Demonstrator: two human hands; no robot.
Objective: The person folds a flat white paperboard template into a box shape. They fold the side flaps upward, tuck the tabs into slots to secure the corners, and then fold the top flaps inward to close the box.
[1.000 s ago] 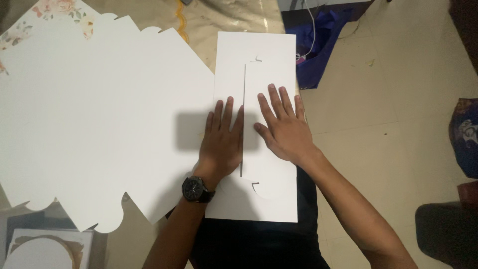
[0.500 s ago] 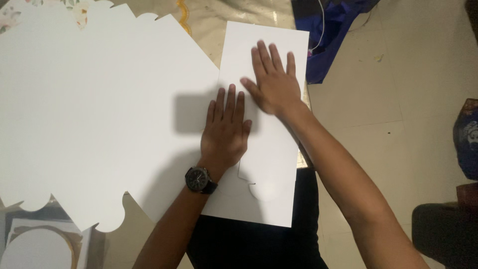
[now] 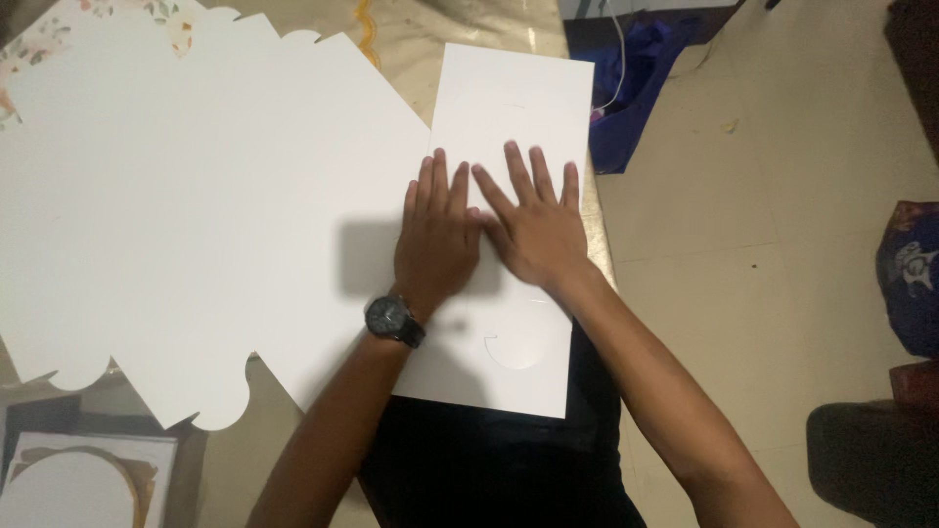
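A white rectangular card panel point(image 3: 518, 108) lies flat in front of me, with a round tab cut point(image 3: 518, 347) near its lower end. My left hand point(image 3: 437, 235), with a black wristwatch point(image 3: 394, 319) on the wrist, presses flat on the panel's left part, fingers together. Beside it my right hand point(image 3: 531, 225) lies flat on the panel with fingers spread, its thumb touching my left hand. Neither hand grips anything. A large white card sheet with scalloped edges point(image 3: 176, 215) spreads out to the left and meets the panel.
A blue cloth bag point(image 3: 636, 98) with a white cable lies on the beige tiled floor beyond the panel. Another blue bag point(image 3: 910, 279) and a dark object point(image 3: 871, 469) are at the right edge. A framed white oval piece point(image 3: 68, 484) sits at the lower left.
The narrow folded strip seen a second ago is no longer visible; the panel lies flat. My right hand slid up the panel, then back beside my left hand.
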